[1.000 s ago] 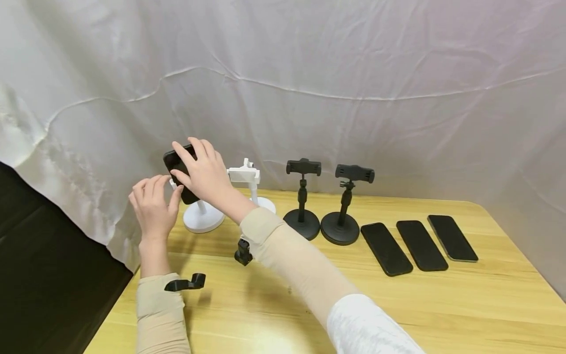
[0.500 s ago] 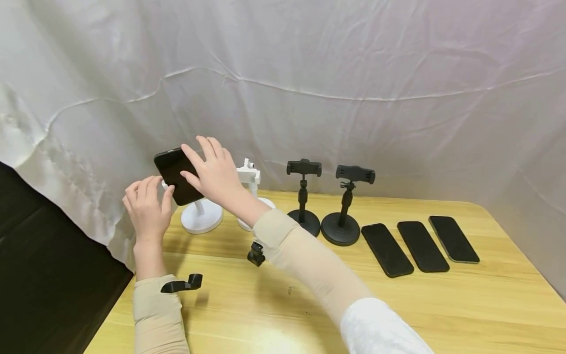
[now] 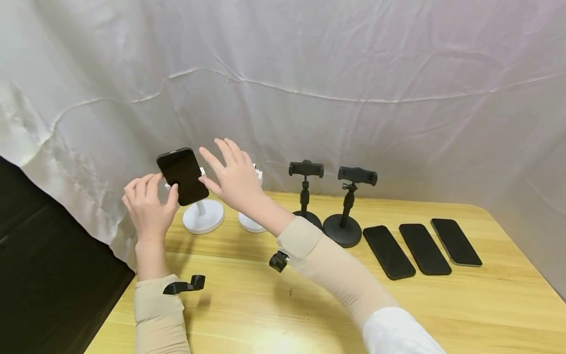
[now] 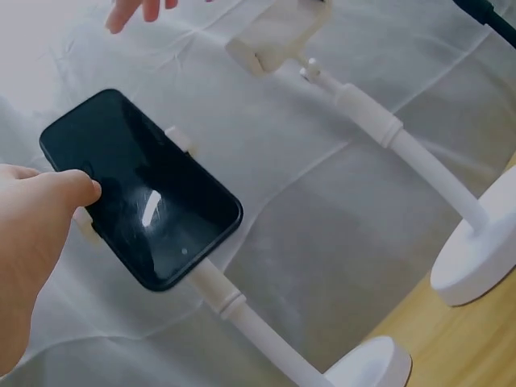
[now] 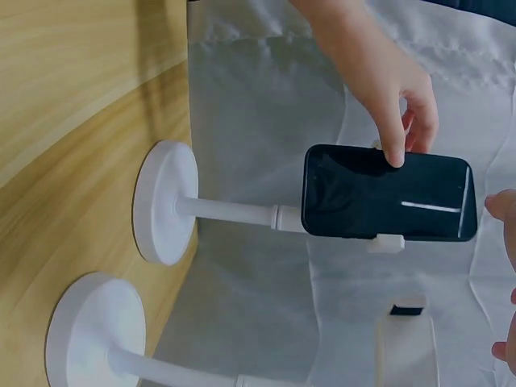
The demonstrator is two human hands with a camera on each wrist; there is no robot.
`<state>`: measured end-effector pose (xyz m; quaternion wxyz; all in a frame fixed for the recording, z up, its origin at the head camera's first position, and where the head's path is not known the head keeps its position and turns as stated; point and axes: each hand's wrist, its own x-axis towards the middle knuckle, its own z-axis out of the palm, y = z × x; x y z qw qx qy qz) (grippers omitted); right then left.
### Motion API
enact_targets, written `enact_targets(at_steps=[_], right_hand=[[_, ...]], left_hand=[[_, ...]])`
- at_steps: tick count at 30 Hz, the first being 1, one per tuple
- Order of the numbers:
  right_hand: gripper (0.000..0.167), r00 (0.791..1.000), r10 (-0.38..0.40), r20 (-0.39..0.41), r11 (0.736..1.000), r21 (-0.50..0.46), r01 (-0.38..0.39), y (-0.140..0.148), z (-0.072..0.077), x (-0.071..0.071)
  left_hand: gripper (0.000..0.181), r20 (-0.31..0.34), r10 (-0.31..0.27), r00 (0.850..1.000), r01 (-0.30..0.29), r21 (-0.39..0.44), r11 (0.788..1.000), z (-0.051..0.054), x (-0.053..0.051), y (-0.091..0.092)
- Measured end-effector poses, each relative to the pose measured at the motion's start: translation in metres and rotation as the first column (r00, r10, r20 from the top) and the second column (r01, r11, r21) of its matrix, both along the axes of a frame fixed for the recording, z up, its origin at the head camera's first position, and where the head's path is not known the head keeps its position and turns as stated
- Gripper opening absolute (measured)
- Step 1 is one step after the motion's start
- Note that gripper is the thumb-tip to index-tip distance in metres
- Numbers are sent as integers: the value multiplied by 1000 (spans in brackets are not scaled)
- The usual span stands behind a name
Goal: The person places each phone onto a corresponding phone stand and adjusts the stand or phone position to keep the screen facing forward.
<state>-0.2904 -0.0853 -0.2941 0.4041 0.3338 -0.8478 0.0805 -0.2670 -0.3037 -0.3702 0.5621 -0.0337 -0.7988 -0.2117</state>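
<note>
A black phone (image 3: 183, 176) sits tilted in the clamp of the leftmost white stand (image 3: 203, 217); white clamp ends show at both long edges in the left wrist view (image 4: 181, 139). My left hand (image 3: 149, 206) pinches the phone's left edge, thumb on the screen and fingers behind, as the right wrist view shows on the phone (image 5: 387, 193). Just right of the phone, my right hand (image 3: 239, 178) is held up with fingers spread, touching nothing. Partly behind that hand stands a second white stand (image 3: 251, 223), its holder (image 5: 407, 347) without a phone.
Two black stands (image 3: 305, 194) (image 3: 342, 230) stand at mid-table with no phone in them. To their right, three black phones (image 3: 389, 252) (image 3: 425, 249) (image 3: 456, 242) lie flat on the wooden table (image 3: 239, 305). A pale curtain (image 3: 309, 64) hangs behind.
My right hand has let go of the phone and moved right. The phone has turned slightly and is now more fully in view, while my left hand has stayed at its left edge.
</note>
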Motion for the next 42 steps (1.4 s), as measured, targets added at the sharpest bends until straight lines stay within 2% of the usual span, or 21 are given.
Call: enact_targets(at_steps=[6, 10, 14, 17, 25, 34, 42], right_hand=[[58, 998, 3, 62, 1000, -19, -2, 22, -4, 7], [57, 997, 22, 75, 999, -42, -19, 35, -6, 12], [56, 994, 53, 96, 996, -70, -46, 47, -11, 17], [56, 992, 74, 106, 994, -93, -64, 58, -16, 20], [55, 990, 128, 51, 984, -134, -120, 86, -35, 29], [57, 987, 108, 117, 991, -92, -98, 112, -56, 40], [60, 983, 133, 128, 989, -87, -123, 136, -70, 47]], left_hand=[[35, -54, 21, 998, -18, 61, 998, 10, 6, 10], [30, -86, 22, 996, -16, 77, 997, 18, 9, 15], [25, -116, 9, 993, 1, 85, 996, 25, 13, 19], [24, -114, -20, 993, 29, 77, 997, 29, 17, 25], [23, -94, -77, 993, 77, -4, 997, 39, 23, 42], [25, -77, -125, 989, 119, -87, 989, 42, 25, 59], [24, -66, -164, 984, 154, -139, 978, 42, 23, 71]])
